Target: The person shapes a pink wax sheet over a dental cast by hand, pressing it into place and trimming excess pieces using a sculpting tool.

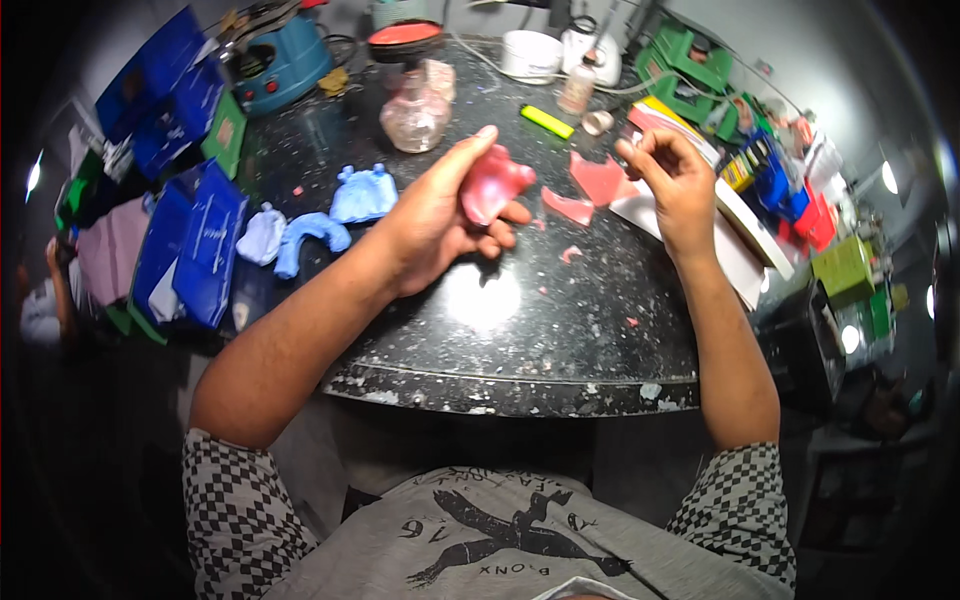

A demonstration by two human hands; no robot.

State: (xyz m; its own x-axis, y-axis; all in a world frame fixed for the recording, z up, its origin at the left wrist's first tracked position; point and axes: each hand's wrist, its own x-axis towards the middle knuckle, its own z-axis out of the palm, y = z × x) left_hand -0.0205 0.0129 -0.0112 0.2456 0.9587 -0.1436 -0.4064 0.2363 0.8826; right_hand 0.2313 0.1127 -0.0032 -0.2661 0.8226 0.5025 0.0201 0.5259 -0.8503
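Your left hand is cupped around a pink wax plate, thumb along its upper side and fingers curled beneath, so it is raised just above the middle of the black speckled counter. Your right hand is lifted off the counter toward its right edge, fingertips pinched together; whether a small bit of wax sits between them is too small to tell.

Between your two hands, flat pink wax pieces lie on the counter, with a smaller curved strip just beside them and tiny crumbs scattered toward the front edge. Under and behind your right hand, a white sheet hangs over the right edge.

To the left of your left hand, three pale blue dental casts lie near the counter's left edge, one of them a horseshoe arch. Blue packets lean just off that left edge.

Toward the back edge stand a clear pinkish glass flask, a blue round machine at the back left corner, a red-topped dish, a white bowl and a small bottle. A yellow lighter lies near them. Green boxes and coloured packets crowd the back right corner.
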